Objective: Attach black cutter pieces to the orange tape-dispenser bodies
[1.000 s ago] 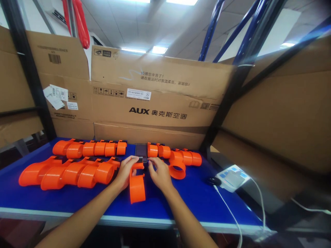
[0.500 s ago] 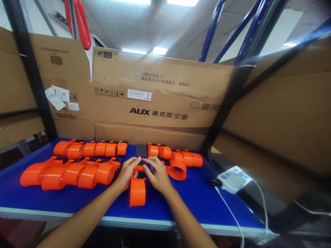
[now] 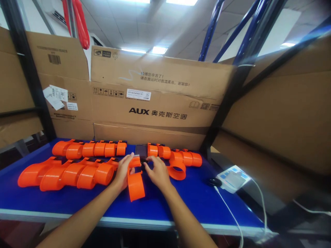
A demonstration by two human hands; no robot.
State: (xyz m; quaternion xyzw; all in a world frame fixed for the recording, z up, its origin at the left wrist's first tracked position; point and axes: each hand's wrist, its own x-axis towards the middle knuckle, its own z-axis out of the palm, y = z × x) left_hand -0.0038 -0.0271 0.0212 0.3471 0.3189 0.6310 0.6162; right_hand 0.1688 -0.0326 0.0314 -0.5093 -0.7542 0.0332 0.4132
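An orange plastic part with a wide open ring [image 3: 136, 186] at its lower end is gripped in my left hand [image 3: 123, 172], thumb along its top bar. A pale strip shows on that bar. To its right, my right hand [image 3: 158, 174] has thumb and forefinger curled around a small black piece [image 3: 144, 160], partly hidden and hard to separate from the dark box behind. The right fingers are apart from the orange part. Behind both hands lies a dark flat box [image 3: 141, 151]. A similar orange ring part [image 3: 178, 172] lies just right of my right hand.
Rows of orange ring parts with black pieces [image 3: 77, 175] line the blue table [image 3: 103, 208] on the left, with more [image 3: 187, 158] at right. A white device [image 3: 232, 179] with cables and a black puck [image 3: 214, 182] sits right. Cardboard [image 3: 155, 131] walls the back.
The orange part has tilted and shifted slightly left and up in my left hand. My right fingers have come away from it, and the pale strip on its bar now shows.
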